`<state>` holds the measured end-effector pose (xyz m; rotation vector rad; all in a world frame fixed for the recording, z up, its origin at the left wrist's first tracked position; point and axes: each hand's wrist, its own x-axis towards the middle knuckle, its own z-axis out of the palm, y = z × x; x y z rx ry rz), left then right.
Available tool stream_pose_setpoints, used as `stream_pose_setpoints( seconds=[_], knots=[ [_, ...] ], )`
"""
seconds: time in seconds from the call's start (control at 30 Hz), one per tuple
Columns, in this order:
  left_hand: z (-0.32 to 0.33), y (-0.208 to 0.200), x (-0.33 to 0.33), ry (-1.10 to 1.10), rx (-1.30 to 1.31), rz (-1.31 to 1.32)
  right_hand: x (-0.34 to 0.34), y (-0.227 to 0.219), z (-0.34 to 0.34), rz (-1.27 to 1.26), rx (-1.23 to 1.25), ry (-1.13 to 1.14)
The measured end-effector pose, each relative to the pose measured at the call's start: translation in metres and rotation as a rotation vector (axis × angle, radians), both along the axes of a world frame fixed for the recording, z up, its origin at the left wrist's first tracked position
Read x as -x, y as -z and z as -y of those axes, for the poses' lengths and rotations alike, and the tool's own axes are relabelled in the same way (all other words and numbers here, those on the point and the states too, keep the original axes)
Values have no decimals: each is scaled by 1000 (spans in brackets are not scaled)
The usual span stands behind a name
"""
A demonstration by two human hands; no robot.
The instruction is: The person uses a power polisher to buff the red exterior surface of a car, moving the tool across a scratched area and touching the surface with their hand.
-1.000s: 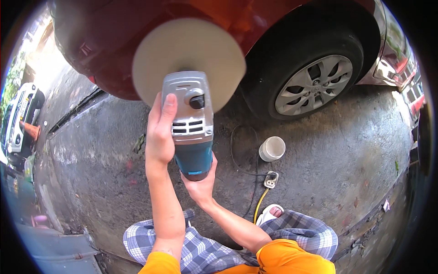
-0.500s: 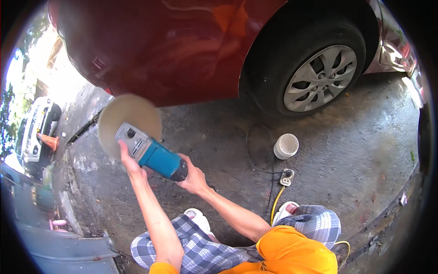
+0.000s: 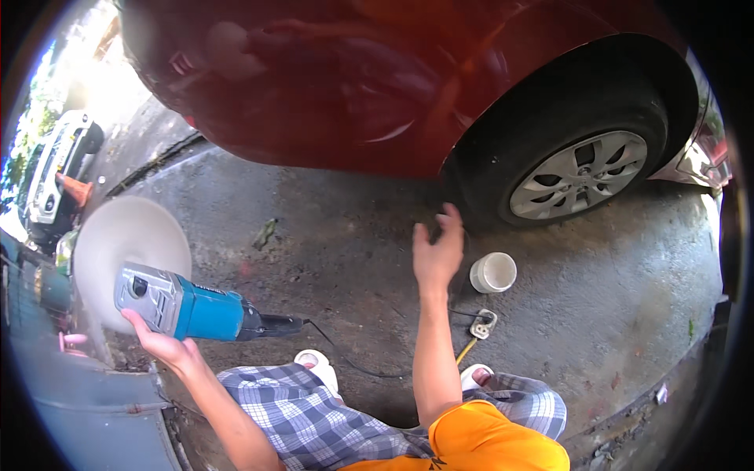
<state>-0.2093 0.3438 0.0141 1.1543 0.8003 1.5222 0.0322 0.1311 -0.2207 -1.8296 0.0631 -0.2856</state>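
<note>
My left hand (image 3: 162, 339) holds a teal-and-grey power polisher (image 3: 208, 312) by its metal head, out to the left. Its large round off-white pad (image 3: 133, 229) faces away beyond the head, apart from the car. A black cord trails from the dark rear handle across the ground. My right hand (image 3: 437, 255) is off the tool, stretched forward with fingers apart and holding nothing. It is nearest to a white tub (image 3: 493, 272) on the ground and the car's tyre (image 3: 487, 184). Ahead stands the glossy dark red body panel (image 3: 314, 86) of the car.
A white outlet block (image 3: 482, 323) on a yellow extension cord lies in front of my right foot. Farther left are an orange cone (image 3: 75, 189) and a parked white vehicle (image 3: 56, 169). A grey panel (image 3: 102, 424) fills the lower left. The ground is rough, stained concrete.
My right hand has let go of the polisher's rear and reached forward right. My left hand has carried the polisher left and down, away from the car. The pad's blur has lessened.
</note>
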Motion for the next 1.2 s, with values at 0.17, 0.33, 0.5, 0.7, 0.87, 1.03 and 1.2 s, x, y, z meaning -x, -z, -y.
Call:
stream_pose_setpoints(
  seconds=[0.17,0.33,0.5,0.7,0.87,1.03,1.2],
  knots=[
    [-30,46,-18,76,157,-129,9,63,67,-143,685,493],
    [-53,62,-36,194,228,-79,19,99,84,-358,857,189],
    [-86,73,-45,279,277,-83,13,108,114,-380,959,85],
    [-139,80,-49,242,207,-132,-1,113,133,-488,1132,-205],
    [-193,100,-45,180,115,-142,-4,115,136,-410,1133,-261],
    [-214,116,-48,95,118,-221,3,81,119,-447,972,1],
    [-231,133,-55,103,159,-203,10,17,45,-333,-331,116]
  ],
)
